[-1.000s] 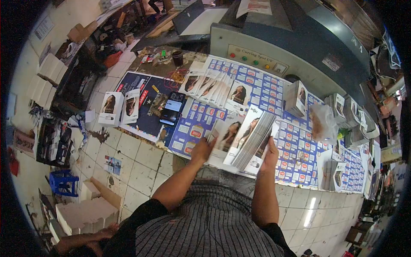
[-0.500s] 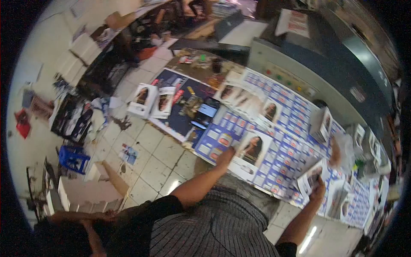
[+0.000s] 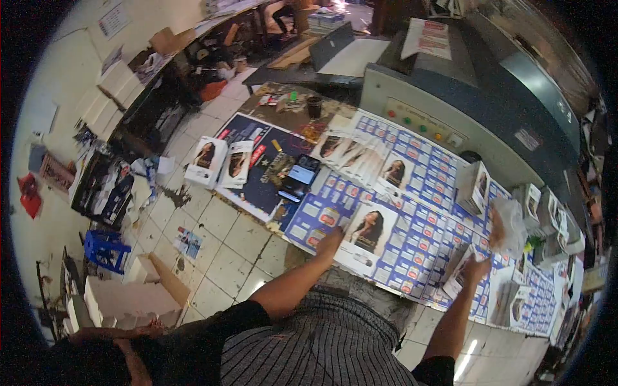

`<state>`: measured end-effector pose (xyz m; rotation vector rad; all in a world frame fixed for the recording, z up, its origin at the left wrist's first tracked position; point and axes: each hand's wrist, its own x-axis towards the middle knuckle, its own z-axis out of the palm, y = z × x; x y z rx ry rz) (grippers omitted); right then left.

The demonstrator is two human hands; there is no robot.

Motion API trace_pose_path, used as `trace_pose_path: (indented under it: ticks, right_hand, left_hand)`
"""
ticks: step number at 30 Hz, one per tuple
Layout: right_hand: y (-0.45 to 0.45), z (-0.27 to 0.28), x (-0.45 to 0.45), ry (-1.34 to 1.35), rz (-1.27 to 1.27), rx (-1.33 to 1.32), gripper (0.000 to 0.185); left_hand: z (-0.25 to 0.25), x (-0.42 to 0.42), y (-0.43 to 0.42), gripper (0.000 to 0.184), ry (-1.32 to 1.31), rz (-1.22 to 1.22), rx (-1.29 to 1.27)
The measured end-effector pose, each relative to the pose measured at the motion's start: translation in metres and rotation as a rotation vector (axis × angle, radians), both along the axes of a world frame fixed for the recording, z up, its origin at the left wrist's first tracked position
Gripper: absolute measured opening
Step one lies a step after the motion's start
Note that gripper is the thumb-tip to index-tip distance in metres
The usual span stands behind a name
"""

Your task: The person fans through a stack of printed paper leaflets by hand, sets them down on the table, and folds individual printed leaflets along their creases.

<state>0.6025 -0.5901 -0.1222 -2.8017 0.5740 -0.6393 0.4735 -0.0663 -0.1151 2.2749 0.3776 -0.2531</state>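
Note:
On the blue-printed sheet covering the table lies a stack of printed leaflets (image 3: 367, 238), its top one showing a long-haired person. My left hand (image 3: 330, 246) is closed at the left edge of this stack, some fingertips hidden. Farther right, my right hand (image 3: 477, 267) grips a smaller bundle of leaflets (image 3: 456, 273), tilted up from the table surface. Behind them, a fanned row of similar leaflets (image 3: 360, 156) overlaps across the sheet. A phone-like black device (image 3: 300, 177) lies left of that row.
Two leaflet piles (image 3: 207, 161) sit at the table's far left. More bundles (image 3: 475, 188) and a clear plastic bag (image 3: 508, 225) stand on the right. A grey machine with coloured buttons (image 3: 412, 122) borders the back. A blue stool (image 3: 106, 248) and cartons (image 3: 132, 299) are on the floor.
The view has shifted slightly and sharpened. The bundle in my right hand has turned more edge-on and lower. My left hand stays at the edge of the leaflet stack.

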Motion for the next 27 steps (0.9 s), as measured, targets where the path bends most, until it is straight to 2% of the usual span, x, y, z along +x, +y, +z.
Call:
trace_pose_path:
  ticks: [1,2,3,4,5,6,7,8,10,11,13,14,16,17,20,21,22,23,24,26,27]
  right_hand:
    - [0.05,0.059,-0.021,0.002,-0.02,-0.002,0.06]
    - [0.156,0.131,-0.046,0.124,0.22,0.592,0.056]
    - [0.164,0.064,-0.04,-0.085,0.531,0.44,0.055]
    - [0.189,0.002,-0.05,0.253,0.613,0.93,0.057]
    - [0.249,0.05,-0.087,0.215,0.518,0.922,0.057]
    - [0.31,0.101,-0.109,0.32,0.623,0.772,0.097]
    - [0.332,0.116,-0.115,0.29,0.641,0.787,0.104]
    - [0.343,0.077,-0.11,0.139,0.765,0.874,0.097]
    - [0.348,0.045,-0.108,0.317,0.722,0.902,0.097]
    - [0.346,0.042,-0.109,0.305,0.706,0.901,0.097]
    - [0.346,0.039,-0.111,0.293,0.694,1.009,0.092]
    - [0.348,0.036,-0.112,0.293,0.7,1.007,0.092]
    - [0.353,0.036,-0.114,0.268,0.579,0.771,0.084]
    - [0.353,0.038,-0.114,0.266,0.581,0.773,0.084]
    - [0.347,0.041,-0.107,0.307,0.624,0.793,0.085]
    - [0.343,0.036,-0.104,0.33,0.698,0.973,0.088]
    - [0.338,0.032,-0.103,0.354,0.772,1.152,0.091]
    - [0.335,0.069,-0.115,0.292,0.711,1.369,0.095]
    - [0.331,0.076,-0.118,0.322,0.587,1.51,0.097]
    - [0.322,0.073,-0.114,0.336,0.686,1.719,0.098]
    - [0.315,0.08,-0.114,0.352,0.807,1.768,0.109]
  left_hand:
    - [-0.003,0.0,0.003,0.044,0.047,-0.022,0.04]
    - [-0.007,0.0,0.006,0.044,0.053,-0.048,0.038]
    - [-0.012,0.001,0.009,0.046,0.03,0.002,-0.065]
    - [-0.018,0.003,0.012,0.049,0.012,0.032,-0.174]
    - [-0.026,0.007,0.016,0.051,0.006,0.026,-0.289]
    - [-0.034,0.011,0.019,0.053,0.012,0.013,-0.406]
    - [-0.045,0.015,0.022,0.056,0.025,0.019,-0.519]
    - [-0.055,0.018,0.024,0.058,0.042,0.047,-0.629]
    - [-0.08,0.02,0.028,0.063,0.075,0.163,-0.829]
    - [-0.038,0.002,0.018,0.063,0.079,0.143,-0.83]
    - [0.081,0.012,-0.013,0.077,0.26,0.24,-0.63]
    - [0.078,0.014,-0.01,0.077,0.256,0.243,-0.632]
    - [0.078,0.015,-0.002,0.077,0.327,0.169,-0.69]
    - [0.095,0.012,-0.004,0.072,0.326,0.02,-0.436]
    - [0.074,0.011,-0.001,0.075,0.164,-0.029,-0.508]
    - [0.066,0.008,0.0,0.067,0.145,0.049,-0.632]
    - [0.068,0.004,-0.002,0.067,0.142,0.05,-0.629]
    - [0.073,0.001,-0.005,0.066,0.105,0.051,-0.674]
    - [0.077,-0.002,-0.004,0.064,0.067,0.053,-0.715]
    - [0.059,-0.003,0.002,0.062,-0.033,-0.027,-0.772]
    - [0.058,-0.003,-0.001,0.061,-0.123,-0.072,-0.797]
